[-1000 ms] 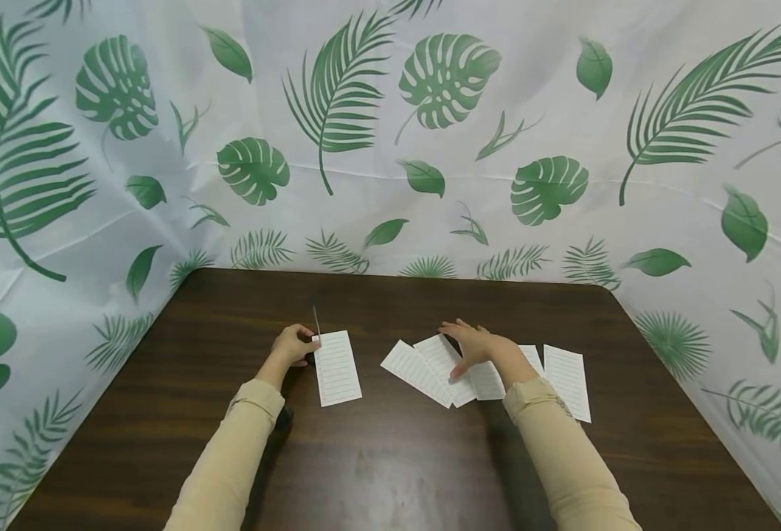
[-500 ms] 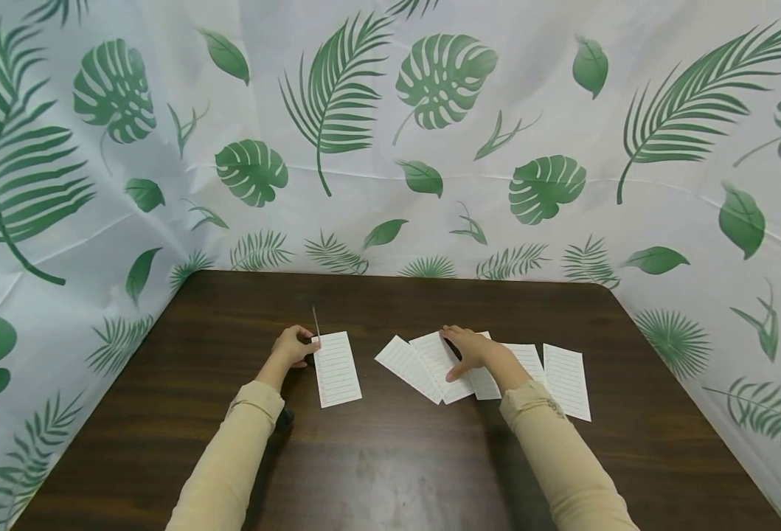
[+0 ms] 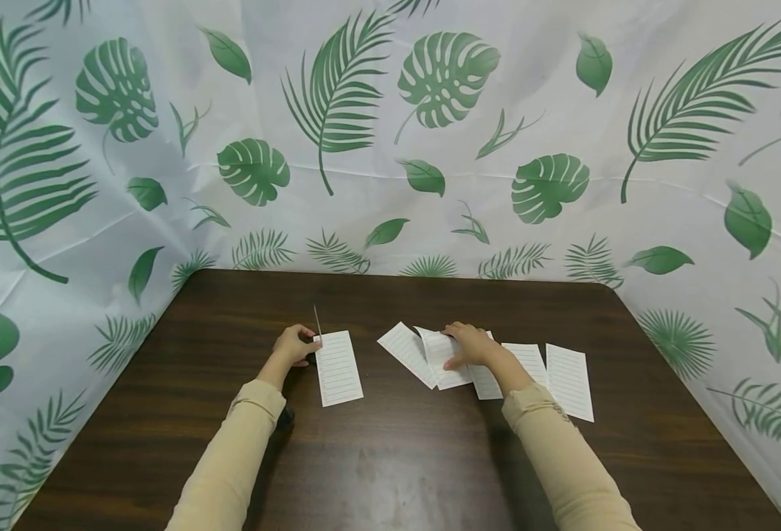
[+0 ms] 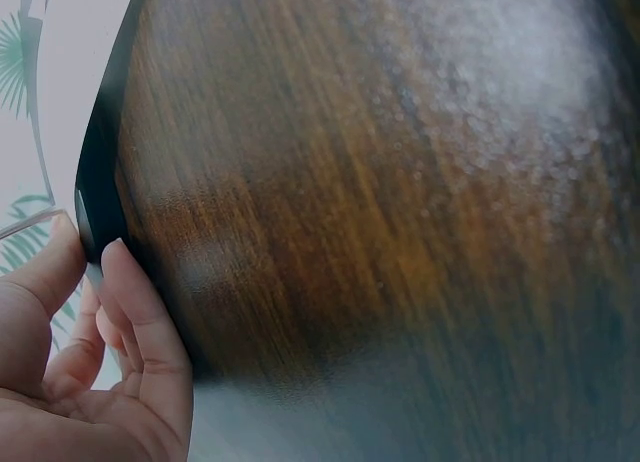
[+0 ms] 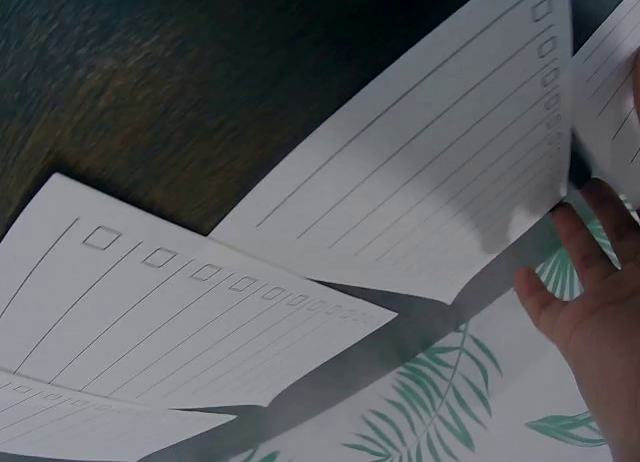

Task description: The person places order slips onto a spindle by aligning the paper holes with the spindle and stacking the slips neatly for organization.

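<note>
My left hand (image 3: 292, 345) pinches the upper left edge of a white lined checklist sheet (image 3: 339, 372) between thumb and fingers. A thin stick-like thing (image 3: 317, 321) rises beside the thumb; its kind is unclear. To the right, my right hand (image 3: 473, 346) holds a second checklist sheet (image 3: 438, 352) between thumb and fingertips, and that sheet bows up at its left side. Just left of it another sheet (image 3: 406, 354) lies at a slant. Printed lines and small boxes show on a sheet (image 5: 420, 152) in the right wrist view. Fingers (image 4: 145, 332) cup below the paper in the left wrist view.
More lined sheets lie under and beyond my right forearm, among them one sheet (image 3: 528, 361) and a far right sheet (image 3: 569, 382). The dark wooden table (image 3: 390, 457) ends at a leaf-printed curtain (image 3: 363, 147) behind and at both sides.
My right fingers have drawn in on the second sheet, whose left side now curls up. The sheets beside it have shifted slightly. My left hand stays in place.
</note>
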A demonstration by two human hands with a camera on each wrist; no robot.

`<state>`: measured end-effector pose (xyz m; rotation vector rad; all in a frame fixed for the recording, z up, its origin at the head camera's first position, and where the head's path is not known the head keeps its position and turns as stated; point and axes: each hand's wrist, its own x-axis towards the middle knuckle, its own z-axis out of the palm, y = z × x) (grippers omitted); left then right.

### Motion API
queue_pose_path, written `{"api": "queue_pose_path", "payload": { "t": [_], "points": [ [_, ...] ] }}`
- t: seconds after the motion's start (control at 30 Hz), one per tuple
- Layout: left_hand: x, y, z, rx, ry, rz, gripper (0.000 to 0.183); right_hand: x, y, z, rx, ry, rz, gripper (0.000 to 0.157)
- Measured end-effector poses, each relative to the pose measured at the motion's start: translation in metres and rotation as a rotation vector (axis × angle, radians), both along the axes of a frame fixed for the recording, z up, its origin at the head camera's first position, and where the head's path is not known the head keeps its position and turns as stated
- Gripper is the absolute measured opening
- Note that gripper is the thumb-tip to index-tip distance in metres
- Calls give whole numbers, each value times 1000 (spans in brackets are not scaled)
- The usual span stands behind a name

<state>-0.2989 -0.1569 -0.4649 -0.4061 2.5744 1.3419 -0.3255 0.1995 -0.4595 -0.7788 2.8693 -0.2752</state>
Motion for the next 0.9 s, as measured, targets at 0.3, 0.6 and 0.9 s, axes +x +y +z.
{"api": "queue_pose_path", "payload": {
  "t": [0.3,0.6,0.9],
  "points": [
    [2,1,4,1,13,-7,29,6,-7,2,-88,5,-106,70],
    [4,0,5,4,22,-4,28,15,-18,3,-159,-59,-237,101],
    [2,-1,2,13,22,-1,29,22,-19,-1,-318,-55,-269,53]
  ]
}}
